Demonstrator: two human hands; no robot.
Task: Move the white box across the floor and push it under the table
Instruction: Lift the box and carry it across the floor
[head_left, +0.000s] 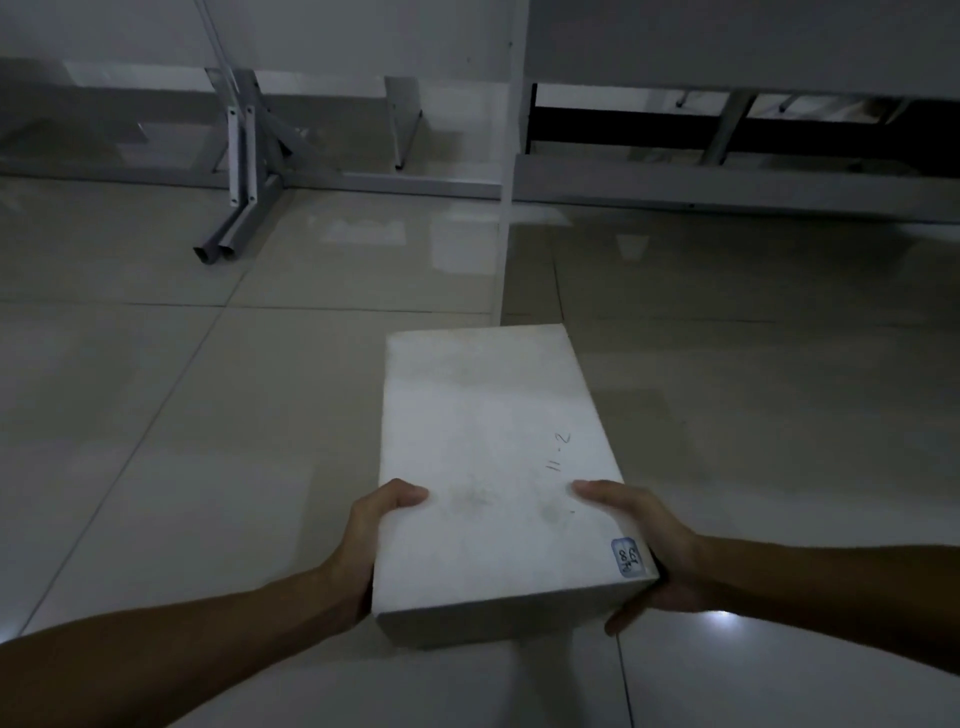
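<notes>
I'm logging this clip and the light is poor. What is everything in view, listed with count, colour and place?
white box: one, white, centre foreground, handwriting on top
sticker: one, bluish, box's near right corner
tiled floor: pale glossy tiles, across the frame
metal frame legs: several, grey, far left
white upright panel: one, centre, beyond the box
low bar: one, grey, far right
left hand: one, gripping the box's left side, thumb on top
right hand: one, gripping the box's right side, thumb on top
</notes>
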